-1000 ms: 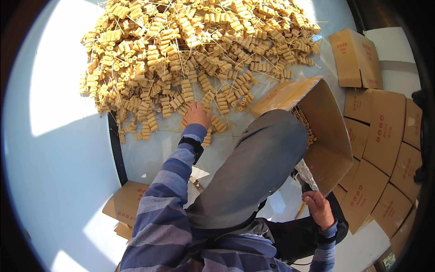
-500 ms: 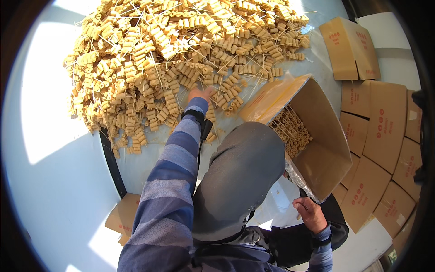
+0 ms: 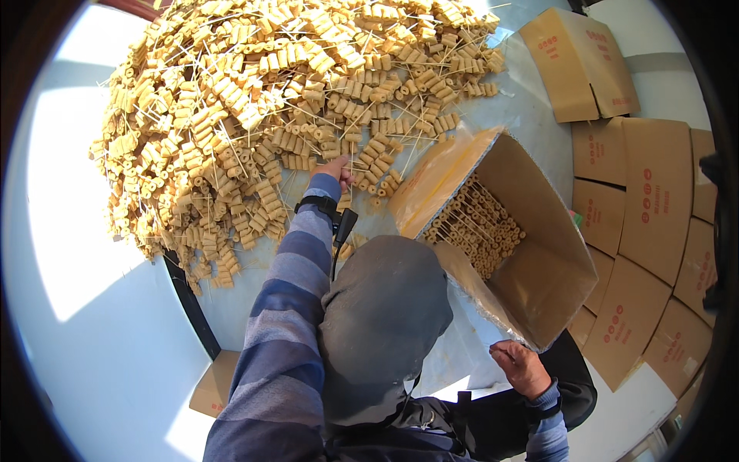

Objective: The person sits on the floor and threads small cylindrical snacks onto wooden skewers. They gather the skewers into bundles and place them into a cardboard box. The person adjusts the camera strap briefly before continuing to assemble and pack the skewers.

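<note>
A big heap of skewers [image 3: 231,131], each a thin stick threaded with short tan hollow rolls, covers the pale surface ahead of me. My left hand [image 3: 336,171] is down at the heap's near edge, fingers drawn together beside sticks and loose skewers; what they grip is hidden. To the right stands an open cardboard box [image 3: 550,231], tilted toward me and lined with clear plastic. Packed skewers [image 3: 481,231] lie inside it, roll ends showing. Below the box's near corner, my right hand [image 3: 525,369] is closed with fingertips curled in; I cannot make out anything in it.
My grey-trousered knee [image 3: 385,323] rises between the heap and my body. Another carton [image 3: 581,65] sits at the far right, and stacked cartons [image 3: 650,200] line the right side. A low carton [image 3: 214,385] stands at the lower left. A dark strip [image 3: 188,304] edges the surface.
The view has shifted slightly. My left hand's fingers have drawn closer together at the heap's edge. The right hand stays by the box corner, and my knee has moved a little away from the box.
</note>
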{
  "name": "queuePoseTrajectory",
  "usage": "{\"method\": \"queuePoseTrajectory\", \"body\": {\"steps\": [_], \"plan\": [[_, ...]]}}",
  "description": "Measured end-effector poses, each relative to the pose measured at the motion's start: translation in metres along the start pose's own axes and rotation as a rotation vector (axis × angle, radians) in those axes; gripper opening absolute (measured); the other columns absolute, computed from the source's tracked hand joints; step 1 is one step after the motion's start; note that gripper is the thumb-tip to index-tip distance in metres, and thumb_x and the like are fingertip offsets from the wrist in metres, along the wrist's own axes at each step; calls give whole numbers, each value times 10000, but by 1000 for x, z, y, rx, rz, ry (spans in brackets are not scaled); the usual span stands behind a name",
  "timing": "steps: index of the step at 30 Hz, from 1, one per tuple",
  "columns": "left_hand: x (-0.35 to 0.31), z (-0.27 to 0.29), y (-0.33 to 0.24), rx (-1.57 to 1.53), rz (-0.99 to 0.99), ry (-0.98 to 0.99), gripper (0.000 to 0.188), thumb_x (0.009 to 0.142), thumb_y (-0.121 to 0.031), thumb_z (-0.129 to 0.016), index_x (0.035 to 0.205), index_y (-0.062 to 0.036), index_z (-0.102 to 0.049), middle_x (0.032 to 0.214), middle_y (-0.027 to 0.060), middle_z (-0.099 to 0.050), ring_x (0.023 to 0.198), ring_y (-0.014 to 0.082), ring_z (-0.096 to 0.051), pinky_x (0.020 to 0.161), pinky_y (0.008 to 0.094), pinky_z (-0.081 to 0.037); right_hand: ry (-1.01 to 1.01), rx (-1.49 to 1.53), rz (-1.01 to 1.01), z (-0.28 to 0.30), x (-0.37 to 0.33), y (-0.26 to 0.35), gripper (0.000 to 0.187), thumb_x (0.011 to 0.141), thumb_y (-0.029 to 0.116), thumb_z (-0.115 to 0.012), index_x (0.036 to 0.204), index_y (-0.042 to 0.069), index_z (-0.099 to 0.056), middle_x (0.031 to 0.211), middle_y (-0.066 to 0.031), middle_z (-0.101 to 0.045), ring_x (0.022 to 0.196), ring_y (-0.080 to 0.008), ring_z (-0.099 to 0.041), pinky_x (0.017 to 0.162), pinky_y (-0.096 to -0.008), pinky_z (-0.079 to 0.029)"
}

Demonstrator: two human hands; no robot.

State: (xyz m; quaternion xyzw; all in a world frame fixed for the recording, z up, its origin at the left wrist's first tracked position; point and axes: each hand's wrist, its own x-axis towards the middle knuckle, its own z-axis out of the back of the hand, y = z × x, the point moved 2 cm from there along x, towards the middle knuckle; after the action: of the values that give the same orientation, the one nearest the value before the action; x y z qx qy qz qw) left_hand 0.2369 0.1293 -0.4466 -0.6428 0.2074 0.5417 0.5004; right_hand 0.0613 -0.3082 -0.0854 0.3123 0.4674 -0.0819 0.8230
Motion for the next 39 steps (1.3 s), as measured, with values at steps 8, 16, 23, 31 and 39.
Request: {"method": "queuePoseTrajectory", "body": {"steps": [8, 16, 23, 31, 39], "plan": [[-8, 20, -14, 252, 87, -4, 442, 941, -435, -576, 737, -45, -615, 580, 95, -595, 431, 190, -530, 427, 328, -443, -84, -110, 82, -4, -3, 1, 192, 934, 164, -699, 1075, 33, -690, 951, -168, -712, 878, -322, -700, 787, -353, -553], [-100, 48, -36, -80, -8, 200, 213, 961, -315, -580, 923, -109, -619, 547, -19, -414, 469, 106, -460, 384, 246, -320, -166, -233, 264, -8, -16, 14, 168, 944, 194, -671, 1046, 60, -677, 941, -160, -706, 881, -361, -685, 777, -405, -548], [-193, 97, -75, -246, -169, 269, 249, 947, -304, -563, 898, -61, -580, 554, 12, -448, 480, 155, -484, 387, 269, -342, -279, -307, 347, -21, -41, 20, 182, 932, 203, -663, 1044, 60, -673, 949, -156, -702, 889, -358, -682, 778, -407, -546], [-334, 146, -112, -163, -542, 385, 295, 981, -280, -482, 884, -22, -586, 555, 53, -469, 498, 213, -513, 466, 326, -426, -312, -279, 447, -37, -69, 38, 205, 930, 187, -662, 1077, 44, -675, 969, -167, -697, 898, -347, -682, 782, -391, -546], [-478, 128, -104, 226, -725, 669, 359, 1009, -281, -441, 849, 12, -575, 521, 48, -468, 516, 176, -524, 535, 305, -479, -217, 589, 602, -11, -90, 127, 349, 1052, 288, -561, 1231, 2, -648, 1158, -57, -668, 1057, -173, -629, 908, -332, -519]]}}
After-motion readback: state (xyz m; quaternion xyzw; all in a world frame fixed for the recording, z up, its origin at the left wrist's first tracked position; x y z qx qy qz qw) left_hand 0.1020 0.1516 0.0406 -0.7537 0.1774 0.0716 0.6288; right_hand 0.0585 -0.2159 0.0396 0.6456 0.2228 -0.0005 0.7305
